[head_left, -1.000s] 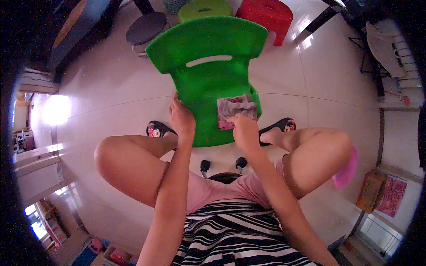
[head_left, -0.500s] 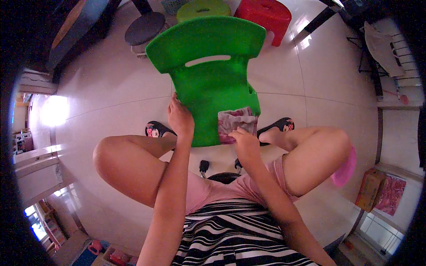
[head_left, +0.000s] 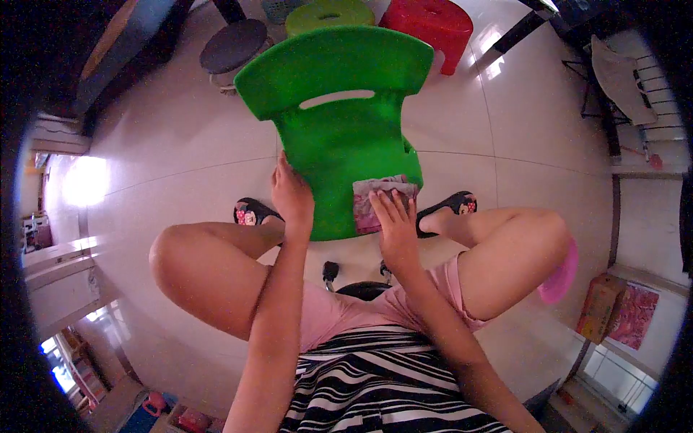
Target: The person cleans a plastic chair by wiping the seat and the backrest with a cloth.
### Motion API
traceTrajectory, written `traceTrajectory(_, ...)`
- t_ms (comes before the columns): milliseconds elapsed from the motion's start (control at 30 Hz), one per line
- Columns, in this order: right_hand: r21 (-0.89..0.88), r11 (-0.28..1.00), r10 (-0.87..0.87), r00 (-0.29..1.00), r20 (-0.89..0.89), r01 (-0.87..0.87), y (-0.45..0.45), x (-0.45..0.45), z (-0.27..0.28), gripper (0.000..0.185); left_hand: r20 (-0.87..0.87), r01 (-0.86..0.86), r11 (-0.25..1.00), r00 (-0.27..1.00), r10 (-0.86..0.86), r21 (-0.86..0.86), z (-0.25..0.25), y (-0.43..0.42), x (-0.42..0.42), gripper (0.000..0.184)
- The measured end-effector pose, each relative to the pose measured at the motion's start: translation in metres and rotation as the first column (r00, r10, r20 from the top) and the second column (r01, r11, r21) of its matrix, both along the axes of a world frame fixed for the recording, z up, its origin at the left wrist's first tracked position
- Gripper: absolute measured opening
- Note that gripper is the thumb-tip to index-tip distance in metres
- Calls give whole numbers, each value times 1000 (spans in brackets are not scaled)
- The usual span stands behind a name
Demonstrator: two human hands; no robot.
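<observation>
A bright green plastic chair [head_left: 346, 130], with a slot in its backrest, stands between my knees. My left hand [head_left: 291, 193] grips the left edge of its seat; the fingertips are partly hidden by the rim. On the right front of the seat lies a folded cloth [head_left: 366, 209], greyish with pink-red patches. My right hand [head_left: 394, 224] rests flat on that cloth, fingers stretched out and slightly apart, pressing it against the seat.
Behind the chair are a dark round stool [head_left: 234, 45], a yellow-green stool [head_left: 330, 16] and a red stool [head_left: 428, 29]. Black sandals [head_left: 254, 212] are on my feet at both sides of the chair. A cardboard box [head_left: 601, 307] stands at the right.
My right hand has moved slightly up and spread from the cloth's lower edge onto its top. The cloth lies flatter. My left hand stays on the chair's edge.
</observation>
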State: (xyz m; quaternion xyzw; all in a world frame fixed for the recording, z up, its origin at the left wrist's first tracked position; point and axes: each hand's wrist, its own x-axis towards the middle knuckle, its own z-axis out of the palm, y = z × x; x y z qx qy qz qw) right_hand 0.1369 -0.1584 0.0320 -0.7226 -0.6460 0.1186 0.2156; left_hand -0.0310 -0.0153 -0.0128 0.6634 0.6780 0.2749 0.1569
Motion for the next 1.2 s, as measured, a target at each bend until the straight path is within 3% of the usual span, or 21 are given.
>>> traceTrajectory(900,-10,996,94,994,62,-94,86,28,-12,68,27,-12,999,1000,11,42,-1,1,0,45)
traceTrajectory(1200,65,995,69,988,137,-78,119,35,-21,63,9,-6,997,1000,5,83,2,-1,1,46)
